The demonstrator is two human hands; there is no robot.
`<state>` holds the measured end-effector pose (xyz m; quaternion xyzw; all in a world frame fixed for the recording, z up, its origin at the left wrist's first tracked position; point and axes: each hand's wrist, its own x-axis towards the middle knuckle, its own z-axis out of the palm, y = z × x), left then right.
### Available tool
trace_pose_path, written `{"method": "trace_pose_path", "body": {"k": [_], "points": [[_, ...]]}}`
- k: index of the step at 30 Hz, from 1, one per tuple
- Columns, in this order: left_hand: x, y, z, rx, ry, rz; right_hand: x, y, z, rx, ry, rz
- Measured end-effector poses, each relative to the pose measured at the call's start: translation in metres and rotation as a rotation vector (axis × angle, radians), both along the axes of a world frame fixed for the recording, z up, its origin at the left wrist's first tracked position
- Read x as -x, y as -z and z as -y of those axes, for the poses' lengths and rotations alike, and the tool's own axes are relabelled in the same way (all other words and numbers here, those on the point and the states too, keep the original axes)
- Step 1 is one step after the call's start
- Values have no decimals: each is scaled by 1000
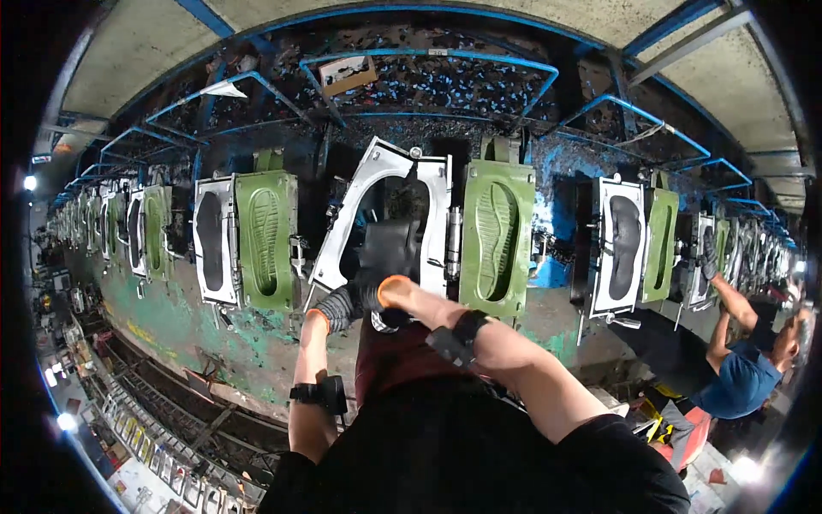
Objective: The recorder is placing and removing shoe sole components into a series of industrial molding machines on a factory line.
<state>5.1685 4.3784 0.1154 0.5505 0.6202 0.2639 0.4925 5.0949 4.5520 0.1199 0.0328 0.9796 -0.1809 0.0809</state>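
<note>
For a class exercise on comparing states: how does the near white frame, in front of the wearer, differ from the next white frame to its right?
The near white frame is split at the top, its sides angled apart; the next white frame has a closed outline.

A black piece partly covers the near white frame's opening; a dark sole-shaped form fills the next white frame.

Both have a green plate to their right.

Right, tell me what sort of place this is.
Probably a shoe-sole moulding workshop: a long row of green moulds with sole-shaped hollows, white frames, some holding dark sole-shaped pieces, and small scraps strewn behind them.
</note>
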Motion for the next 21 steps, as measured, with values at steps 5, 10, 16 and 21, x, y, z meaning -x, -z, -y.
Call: {"method": "trace_pose_path", "body": {"k": [5, 10, 16, 21], "points": [[-2, -13, 12, 245, -1096, 282, -206, 56, 118, 255, -327, 416], [6, 5, -45, 519, -1062, -333, -189, -43, 29, 100, 468, 271], [-1, 35, -51, -38, -1136, 270, -200, -5, 5, 291, 906, 99], [7, 43, -97, -144, -881, -71, -215, -3, -3, 209, 1033, -171]]}}
